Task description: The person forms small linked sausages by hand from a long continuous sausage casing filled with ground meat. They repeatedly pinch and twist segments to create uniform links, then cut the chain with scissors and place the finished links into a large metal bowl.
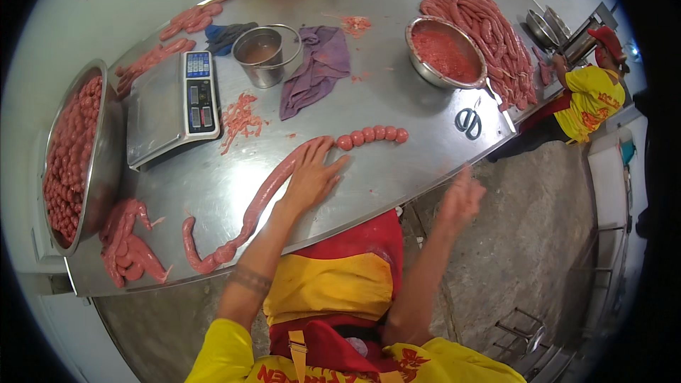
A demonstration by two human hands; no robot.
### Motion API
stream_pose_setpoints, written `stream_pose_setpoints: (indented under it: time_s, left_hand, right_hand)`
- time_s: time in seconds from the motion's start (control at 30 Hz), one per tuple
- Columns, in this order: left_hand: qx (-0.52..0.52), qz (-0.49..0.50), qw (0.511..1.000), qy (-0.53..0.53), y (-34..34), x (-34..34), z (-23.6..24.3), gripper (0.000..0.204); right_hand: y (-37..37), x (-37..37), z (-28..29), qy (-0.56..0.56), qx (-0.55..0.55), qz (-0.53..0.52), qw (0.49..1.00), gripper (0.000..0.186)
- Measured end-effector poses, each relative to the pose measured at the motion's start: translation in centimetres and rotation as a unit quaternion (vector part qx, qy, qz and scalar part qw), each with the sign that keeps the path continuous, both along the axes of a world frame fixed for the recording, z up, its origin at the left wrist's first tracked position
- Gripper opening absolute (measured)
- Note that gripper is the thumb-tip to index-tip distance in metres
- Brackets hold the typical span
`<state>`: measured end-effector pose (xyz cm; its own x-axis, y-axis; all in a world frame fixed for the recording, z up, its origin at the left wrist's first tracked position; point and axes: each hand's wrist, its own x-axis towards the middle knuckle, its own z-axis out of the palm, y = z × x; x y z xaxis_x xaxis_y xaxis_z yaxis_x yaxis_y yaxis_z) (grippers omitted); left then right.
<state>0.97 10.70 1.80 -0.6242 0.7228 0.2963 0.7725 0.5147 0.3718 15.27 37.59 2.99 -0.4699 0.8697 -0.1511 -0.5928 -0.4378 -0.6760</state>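
Note:
A long raw sausage (266, 195) curves over the steel table, with a row of small round links (372, 136) at its far right end. My left hand (312, 179) is on the sausage beside the first round link, its fingertips gripping the casing and its thumb side pointing right. My right hand (461, 198) is raised near the table's front edge, apart from the sausage. Motion smears its fingers, so I cannot make out whether they hold anything.
Around the steel table (383, 191) are a basin of sausage links (106, 163), a scale (167, 106), a metal bucket (261, 64), a purple cloth (318, 67), a bowl of minced meat (445, 53), scissors (468, 123) and piled sausages (489, 35). Two co-workers stand beyond.

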Motion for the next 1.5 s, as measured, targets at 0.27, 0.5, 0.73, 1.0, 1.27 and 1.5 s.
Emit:
stream_pose_setpoints:
  time_s: [0.27, 0.5, 0.73, 1.0, 1.27, 1.5]
  left_hand:
    - [0.022, -0.072, 0.995, -0.062, 3.3, -8.7, -2.9, 0.037]
    - [-0.081, -0.06, 0.991, 0.085, 3.1, -6.4, -2.4, 0.035]
    - [0.081, 0.079, 0.983, -0.144, -0.6, -6.5, -1.2, 0.07]
    - [0.214, 0.182, 0.92, -0.274, -0.7, -5.7, -3.0, 0.045]
    - [0.185, 0.205, 0.943, -0.188, -0.5, -5.0, -2.9, 0.029]
    - [-0.164, -0.053, 0.984, 0.039, -2.6, -4.9, -1.7, 0.037]
  right_hand:
    - [19.0, 29.9, 1.0, -0.542, 0.547, 0.465, 0.437, 0.018]
    - [22.6, 36.3, 1.7, -0.069, -0.011, -0.063, 0.996, 0.076]
    - [21.2, -4.6, -3.3, -0.661, 0.422, 0.278, 0.554, 0.075]
    - [-17.8, -13.1, 0.2, -0.432, 0.694, 0.447, 0.364, 0.068]
    - [9.8, 26.2, 6.7, -0.654, 0.367, 0.514, 0.417, 0.02]
    - [17.2, 41.0, -1.5, -0.272, -0.186, 0.288, 0.899, 0.014]
